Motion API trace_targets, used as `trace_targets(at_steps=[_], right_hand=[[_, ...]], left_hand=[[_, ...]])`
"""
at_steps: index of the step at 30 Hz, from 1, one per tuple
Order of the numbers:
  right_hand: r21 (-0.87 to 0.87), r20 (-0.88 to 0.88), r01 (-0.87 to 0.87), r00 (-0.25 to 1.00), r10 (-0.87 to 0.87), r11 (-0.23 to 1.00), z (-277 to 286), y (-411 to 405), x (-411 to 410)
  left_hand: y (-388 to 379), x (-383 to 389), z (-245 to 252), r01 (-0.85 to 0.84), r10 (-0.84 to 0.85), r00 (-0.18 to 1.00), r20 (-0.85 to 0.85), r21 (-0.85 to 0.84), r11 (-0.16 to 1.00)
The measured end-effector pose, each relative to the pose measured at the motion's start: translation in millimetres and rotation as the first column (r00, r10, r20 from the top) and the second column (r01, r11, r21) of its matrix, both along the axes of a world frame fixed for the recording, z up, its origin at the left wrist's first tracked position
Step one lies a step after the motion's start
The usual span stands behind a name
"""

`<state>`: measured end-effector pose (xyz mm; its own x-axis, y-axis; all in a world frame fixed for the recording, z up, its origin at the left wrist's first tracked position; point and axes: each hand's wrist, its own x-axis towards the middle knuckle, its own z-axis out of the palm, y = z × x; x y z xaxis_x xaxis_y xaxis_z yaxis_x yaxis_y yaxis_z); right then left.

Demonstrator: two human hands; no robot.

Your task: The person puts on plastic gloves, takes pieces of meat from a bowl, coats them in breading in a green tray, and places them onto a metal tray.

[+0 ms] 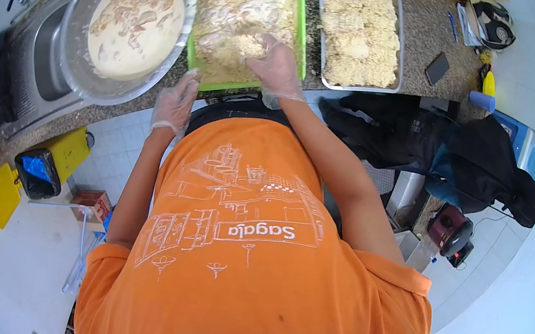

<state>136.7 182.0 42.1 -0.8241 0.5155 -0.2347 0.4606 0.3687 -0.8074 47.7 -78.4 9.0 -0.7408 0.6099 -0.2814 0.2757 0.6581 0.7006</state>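
My right hand (278,65), in a clear plastic glove, is over the green tray (302,40) with a heap of pale crumbs (249,45) at its fingers. Raw meat pieces (259,9), partly coated, lie on the crumbs in that tray. My left hand (176,101), gloved too, is beside the tray's near left corner, fingers extended and nothing seen in it. On the left stands a large clear basin (67,54) of creamy batter (132,57) with meat pieces in it. A metal tray (398,77) on the right holds crumb-coated pieces (366,35).
The basin stands partly over a steel sink (47,58). On the granite counter (423,28) at right lie a phone (437,69), a pen (453,27) and a blue cup (482,101). A yellow bin (66,149) stands below at left. Dark clothing (395,130) is near the counter's front edge.
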Motion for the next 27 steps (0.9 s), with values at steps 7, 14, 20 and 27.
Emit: trace_targets(at_steps=[7,14,20,27], right_hand=[[-0.403,-0.254,0.094,0.944,-0.21,0.91,27,89,44],[-0.866,-0.147,0.292,0.626,-0.766,0.406,-15,152,134],[-0.781,-0.13,0.455,0.553,-0.823,0.429,-19,203,196],[-0.684,-0.043,0.492,0.709,-0.704,0.538,-37,273,223]], left_hand=[[1,-1,-19,-0.027,0.023,0.998,0.058,0.075,0.997],[26,3,-25,-0.098,0.077,0.989,0.125,0.169,0.981],[43,3,12,-0.058,0.067,0.975,0.212,-0.045,0.997],[54,-4,4,-0.038,0.049,0.973,0.225,-0.055,0.998]])
